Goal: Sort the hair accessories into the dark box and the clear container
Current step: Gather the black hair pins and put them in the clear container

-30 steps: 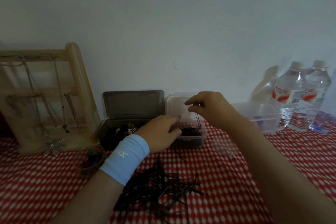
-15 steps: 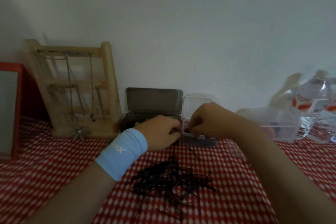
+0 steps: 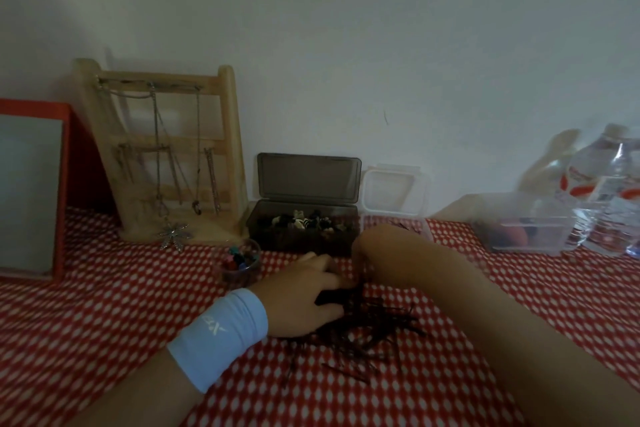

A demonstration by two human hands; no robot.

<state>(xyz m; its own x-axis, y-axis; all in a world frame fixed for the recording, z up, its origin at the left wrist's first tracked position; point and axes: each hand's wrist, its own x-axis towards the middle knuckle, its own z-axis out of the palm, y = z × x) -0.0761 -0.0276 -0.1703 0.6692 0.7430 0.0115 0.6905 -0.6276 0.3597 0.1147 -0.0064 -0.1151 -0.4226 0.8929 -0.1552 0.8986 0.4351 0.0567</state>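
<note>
**Sorting partway done, a heap of pins left**

The left hand (image 3: 301,291), in a pale blue wristband (image 3: 221,333), lays bent fingers (image 3: 329,279) on the left edge of a loose heap of thin dark hairpins (image 3: 374,329). Whether they pinch any cannot be told. The right hand (image 3: 377,253) dips to the heap's far edge, its fingers hidden. Just beyond, on the red-and-white patterned surface (image 3: 104,322), the open dark translucent plastic box (image 3: 273,236) holds black and cream pieces. To its right, the clear plastic container (image 3: 391,194) shows a few pins. Most pins look unsorted.

Hairpin pile (image 3: 363,333) before box (image 3: 301,234) and container (image 3: 391,192)
</note>
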